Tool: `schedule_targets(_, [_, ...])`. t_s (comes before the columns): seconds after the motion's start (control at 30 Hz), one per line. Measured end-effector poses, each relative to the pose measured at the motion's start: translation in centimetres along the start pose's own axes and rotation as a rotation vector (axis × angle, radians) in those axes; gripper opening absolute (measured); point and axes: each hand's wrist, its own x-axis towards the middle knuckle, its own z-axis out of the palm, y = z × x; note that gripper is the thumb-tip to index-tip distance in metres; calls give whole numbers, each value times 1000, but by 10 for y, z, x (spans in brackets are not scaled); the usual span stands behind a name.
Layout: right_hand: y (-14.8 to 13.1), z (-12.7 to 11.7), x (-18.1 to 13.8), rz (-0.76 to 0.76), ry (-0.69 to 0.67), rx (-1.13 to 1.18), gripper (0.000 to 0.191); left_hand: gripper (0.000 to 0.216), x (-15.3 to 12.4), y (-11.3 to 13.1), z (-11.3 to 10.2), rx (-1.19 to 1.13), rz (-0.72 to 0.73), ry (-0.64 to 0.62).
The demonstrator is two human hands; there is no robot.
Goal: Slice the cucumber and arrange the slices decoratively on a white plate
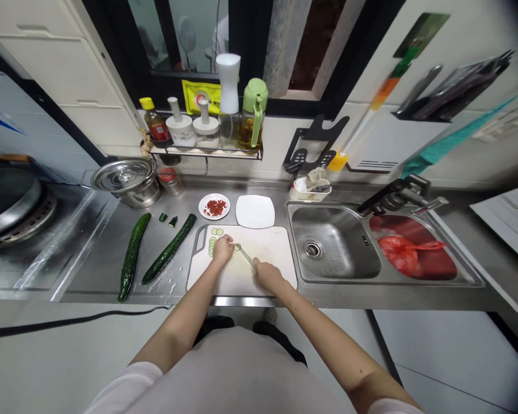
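Observation:
On the white cutting board [267, 253] my left hand [222, 248] is curled over a short piece of cucumber, holding it down. Cut cucumber slices [213, 241] lie at the board's upper left, beside that hand. My right hand [267, 276] grips a knife [246, 256] by its handle; the blade points up-left and meets the cucumber piece at my left fingers. Two whole cucumbers [132, 256] [169, 248] lie on the steel counter to the left of the board, with two small cut ends [168, 219] above them.
A small plate of chopped red chilli [214, 206] and a bare white square plate [255, 211] sit behind the board. A steel sink [334, 247] is on the right, with a red bag [399, 253] in the further basin. A lidded pot [127, 181] and stove are at the left.

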Motion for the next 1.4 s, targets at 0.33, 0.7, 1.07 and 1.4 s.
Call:
schedule_targets(0.33, [6, 4, -15, 20, -29, -3, 36, 16, -3, 0, -1, 21, 14, -5])
schedule_targets(0.7, [18, 8, -29, 15, -31, 14, 34, 16, -14, 2, -2, 52, 99, 1])
schedule_targets(1.07, [51, 7, -20, 366, 199, 178, 30, 12, -21, 13, -5, 122, 121, -13])
schedule_targets(1.4, [63, 7, -7, 427, 224, 193, 38, 25, -22, 22, -3, 111, 64, -36])
